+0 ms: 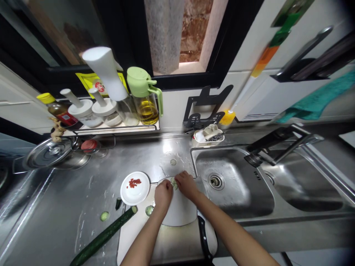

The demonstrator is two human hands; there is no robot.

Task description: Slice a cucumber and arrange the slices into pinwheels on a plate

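Observation:
Over the far part of a white plate (180, 210), my left hand (163, 194) and my right hand (186, 184) meet with their fingers curled. Thin cucumber slices (173, 183) show between the fingertips, pinched from both sides; the fingers partly hide them. Beneath the plate is a pale cutting board (133, 231). A knife (203, 236) with a black handle lies by the board's right side, its wide blade in front of the plate. A cut cucumber (107, 236) rests across the board's left edge. Left of the plate sits another cucumber piece (149, 210).
A small white plate (142, 194) with chopped red bits overlaps the board's far left corner. Loose cucumber pieces (104, 216) lie on the steel counter. To the right are a sink basin (235, 184) and faucet (263, 153). Behind stands a rack (119, 129) with an oil jug (145, 99).

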